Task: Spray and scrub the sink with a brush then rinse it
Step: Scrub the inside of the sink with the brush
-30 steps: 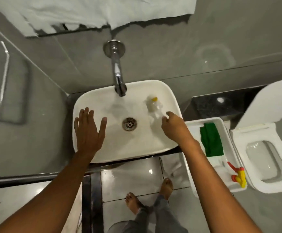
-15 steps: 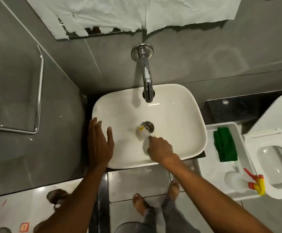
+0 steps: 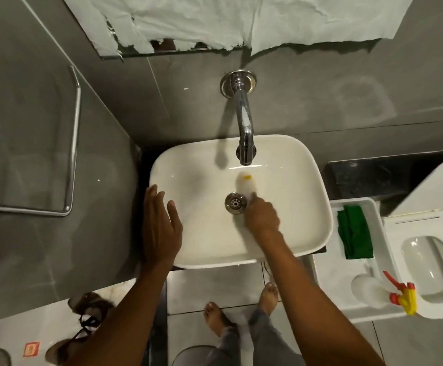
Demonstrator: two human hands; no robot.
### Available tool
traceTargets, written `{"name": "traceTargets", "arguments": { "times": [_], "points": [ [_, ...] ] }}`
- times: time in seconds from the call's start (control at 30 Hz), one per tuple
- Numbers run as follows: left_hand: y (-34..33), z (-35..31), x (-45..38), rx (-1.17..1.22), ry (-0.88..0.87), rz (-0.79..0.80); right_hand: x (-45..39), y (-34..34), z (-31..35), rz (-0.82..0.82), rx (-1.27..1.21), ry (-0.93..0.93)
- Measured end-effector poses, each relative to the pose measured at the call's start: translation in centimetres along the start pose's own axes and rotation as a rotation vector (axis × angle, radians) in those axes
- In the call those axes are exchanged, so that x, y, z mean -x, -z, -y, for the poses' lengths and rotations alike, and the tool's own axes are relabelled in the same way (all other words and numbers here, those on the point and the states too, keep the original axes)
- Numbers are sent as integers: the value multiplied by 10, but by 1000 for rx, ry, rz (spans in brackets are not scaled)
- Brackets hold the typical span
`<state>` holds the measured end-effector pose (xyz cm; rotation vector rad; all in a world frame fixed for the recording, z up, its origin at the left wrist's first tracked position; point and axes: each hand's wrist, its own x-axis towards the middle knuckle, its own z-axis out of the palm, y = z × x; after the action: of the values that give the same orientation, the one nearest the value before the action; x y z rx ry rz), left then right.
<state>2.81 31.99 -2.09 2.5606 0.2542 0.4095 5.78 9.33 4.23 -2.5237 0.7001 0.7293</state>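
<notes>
A white rectangular sink (image 3: pixel 302 196) sits under a chrome wall tap (image 3: pixel 244 128), with a metal drain (image 3: pixel 235 203) at its middle. My right hand (image 3: pixel 261 216) is inside the basin, shut on a white brush (image 3: pixel 246 182) with a yellow mark; the blurred brush head lies just behind the drain, below the spout. My left hand (image 3: pixel 161 227) rests flat with fingers spread on the sink's left rim. A spray bottle (image 3: pixel 373 289) with a red and yellow trigger lies in the white tray (image 3: pixel 328 281) to the right.
A folded green cloth (image 3: pixel 355 233) lies in the same tray. An open toilet (image 3: pixel 431 268) stands at the far right. A chrome rail (image 3: pixel 73 143) hangs on the left wall. Torn paper (image 3: pixel 215 19) covers the mirror above. Sandals (image 3: pixel 88 310) and my bare feet are on the floor below.
The brush has swept from the basin's right side to the drain, then back behind the drain under the spout. My view has shifted left, so the sink sits further right. The left hand stays on the rim.
</notes>
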Motion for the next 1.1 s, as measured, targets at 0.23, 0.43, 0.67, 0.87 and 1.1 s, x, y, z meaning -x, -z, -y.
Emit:
{"name": "traceTargets", "arguments": {
  "times": [0.23, 0.43, 0.67, 0.87, 1.1],
  "points": [
    [-1, 1, 0, -10, -34, -34, 59, -33, 29, 195, 248, 399],
    [1, -1, -1, 13, -6, -24, -21, 33, -26, -90, 122, -82],
    [1, -1, 0, 61, -4, -31, 51, -28, 20, 150, 272, 264],
    [0, -1, -1, 45, -7, -56, -22, 4, 16, -65, 20, 10],
    [-3, 3, 0, 29, -12, -48, 40, -61, 78, 183, 195, 426]
  ]
}}
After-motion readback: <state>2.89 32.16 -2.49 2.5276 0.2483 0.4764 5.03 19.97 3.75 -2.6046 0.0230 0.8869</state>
